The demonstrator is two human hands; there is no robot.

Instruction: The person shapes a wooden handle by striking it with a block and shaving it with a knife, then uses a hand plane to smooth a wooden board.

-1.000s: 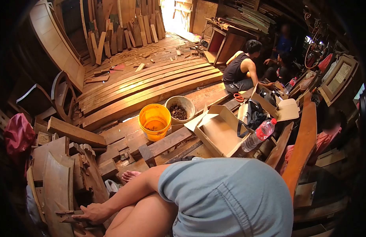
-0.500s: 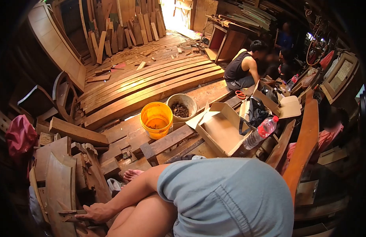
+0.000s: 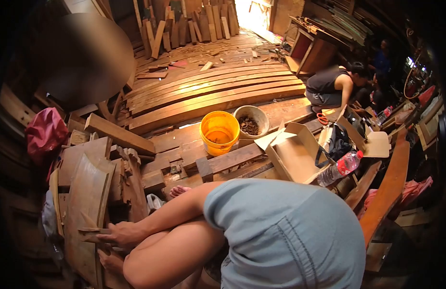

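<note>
My right hand (image 3: 122, 234), at the end of the upper arm, is closed on a small, flat, dark wooden piece (image 3: 94, 235) with a pointed part at its left end. Under this piece lies a long, curved wooden board (image 3: 83, 192), tilted among other boards. My left hand (image 3: 112, 261) is lower down at the board's right edge, its fingers curled against it and partly in shadow. My bent knee is close beside both hands.
A yellow bucket (image 3: 219, 133), a pale bucket of scraps (image 3: 252, 121), an open cardboard box (image 3: 296, 153) and a plastic bottle (image 3: 342, 168) stand ahead. Long planks (image 3: 208, 98) lie beyond. A co-worker (image 3: 331, 86) crouches at upper right. A pink bag (image 3: 46, 129) is at left.
The camera view has turned, shifting the scene to the right and my hands slightly upward. The co-worker leans further forward. A large blurred patch now covers the upper left.
</note>
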